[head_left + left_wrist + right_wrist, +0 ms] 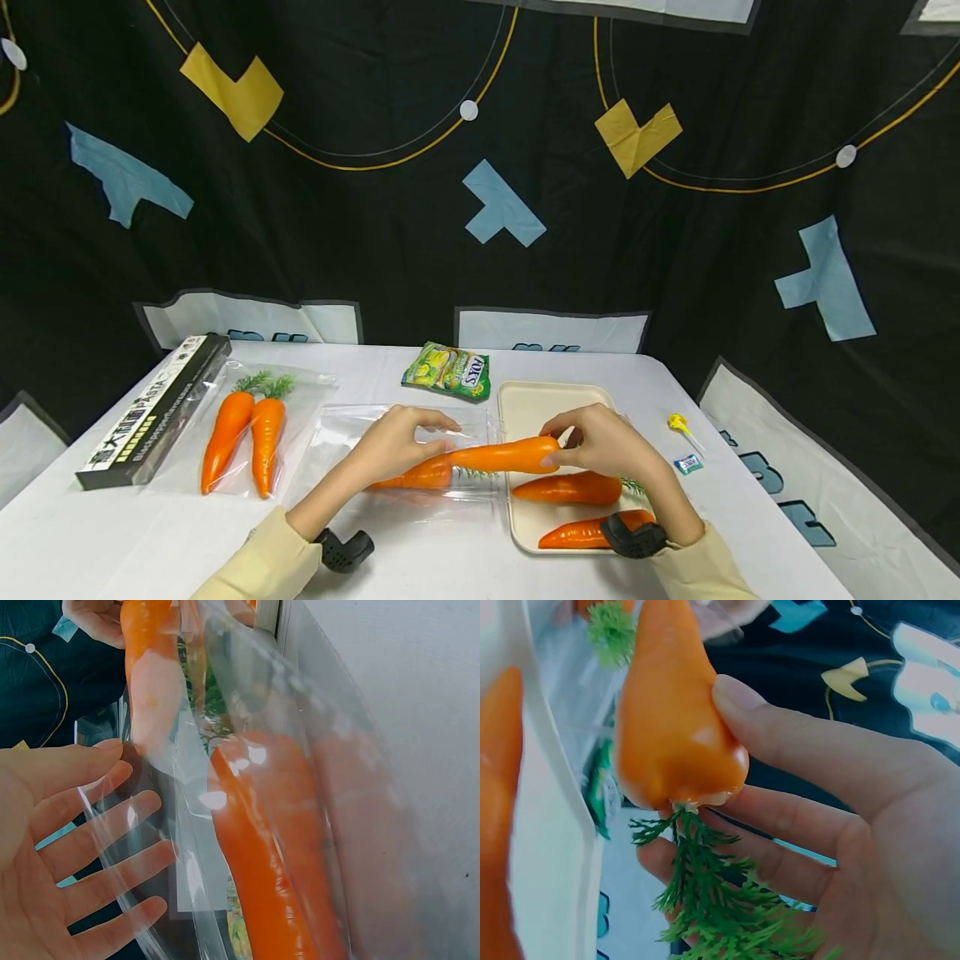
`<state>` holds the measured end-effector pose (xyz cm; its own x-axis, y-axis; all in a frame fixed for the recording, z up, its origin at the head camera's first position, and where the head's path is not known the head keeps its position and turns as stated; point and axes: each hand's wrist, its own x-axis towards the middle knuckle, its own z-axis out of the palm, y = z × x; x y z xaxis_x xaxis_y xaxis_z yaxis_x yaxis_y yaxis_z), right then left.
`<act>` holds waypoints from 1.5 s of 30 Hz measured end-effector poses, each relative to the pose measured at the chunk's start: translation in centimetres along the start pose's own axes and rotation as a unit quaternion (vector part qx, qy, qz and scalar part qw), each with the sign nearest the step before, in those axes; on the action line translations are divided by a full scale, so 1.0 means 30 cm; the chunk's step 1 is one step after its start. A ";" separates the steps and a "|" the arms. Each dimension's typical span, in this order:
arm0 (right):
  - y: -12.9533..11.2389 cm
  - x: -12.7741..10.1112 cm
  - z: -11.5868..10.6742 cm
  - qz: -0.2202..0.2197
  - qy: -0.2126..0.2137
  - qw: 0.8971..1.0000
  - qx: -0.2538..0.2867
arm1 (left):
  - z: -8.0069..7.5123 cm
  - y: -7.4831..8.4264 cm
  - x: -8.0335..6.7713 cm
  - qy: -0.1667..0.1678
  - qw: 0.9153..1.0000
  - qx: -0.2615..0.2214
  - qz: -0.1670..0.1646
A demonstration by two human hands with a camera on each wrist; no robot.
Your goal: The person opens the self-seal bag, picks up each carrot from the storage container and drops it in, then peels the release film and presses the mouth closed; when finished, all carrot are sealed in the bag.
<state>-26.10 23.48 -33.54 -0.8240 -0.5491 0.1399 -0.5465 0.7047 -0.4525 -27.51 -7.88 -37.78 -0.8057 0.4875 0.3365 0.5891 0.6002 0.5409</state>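
In the head view my right hand (603, 437) holds an orange toy carrot (510, 456) by its thick end. Its green leaves (720, 892) hang by my fingers in the right wrist view. The carrot points left across the mouth of a clear plastic bag (337, 429); in the left wrist view its tip shows through the film. Another carrot (266, 840) lies inside that bag. My left hand (408, 442) pinches the bag's edge between thumb and index finger, the other fingers spread against the film. A beige tray (525, 404) under my right hand bears two more carrots (570, 489).
At left, a clear bag with two carrots (228, 433) lies beside a long black box (157, 408). A green candy packet (447, 371) lies at the back. Right of the tray are a yellow lollipop (677, 422) and a small blue wrapped candy (687, 464).
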 end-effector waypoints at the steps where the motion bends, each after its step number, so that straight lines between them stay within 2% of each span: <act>1: -0.004 0.003 0.008 0.004 -0.004 1.000 0.001 | 0.000 0.001 0.000 0.000 1.000 0.000 0.000; 7: -0.026 0.025 0.058 -0.001 -0.029 1.000 0.009 | -0.003 0.006 0.000 0.008 1.000 0.000 0.000; 15: -0.035 0.052 0.130 -0.024 -0.037 0.999 0.006 | 0.004 0.003 -0.002 0.004 1.000 0.000 -0.001; 23: -0.054 0.067 0.185 -0.044 -0.021 0.999 0.004 | 0.008 0.006 -0.005 0.000 1.000 0.000 -0.010; 34: -0.066 0.079 0.235 -0.050 -0.023 0.998 -0.005 | 0.013 0.002 0.001 -0.007 1.000 -0.007 0.007; 38: -0.057 0.075 0.221 -0.054 -0.043 0.998 0.000 | 0.015 -0.001 0.000 -0.009 1.000 -0.005 0.005; 45: -0.033 0.037 0.118 -0.022 -0.101 0.995 -0.006 | 0.017 -0.002 -0.003 -0.008 1.000 -0.003 0.000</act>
<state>-25.95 20.60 -36.05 -0.7526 -0.6581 -0.0217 -0.5841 0.6824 -0.4395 -27.44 -7.62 -38.23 -0.8044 0.4980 0.3241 0.5890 0.5966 0.5451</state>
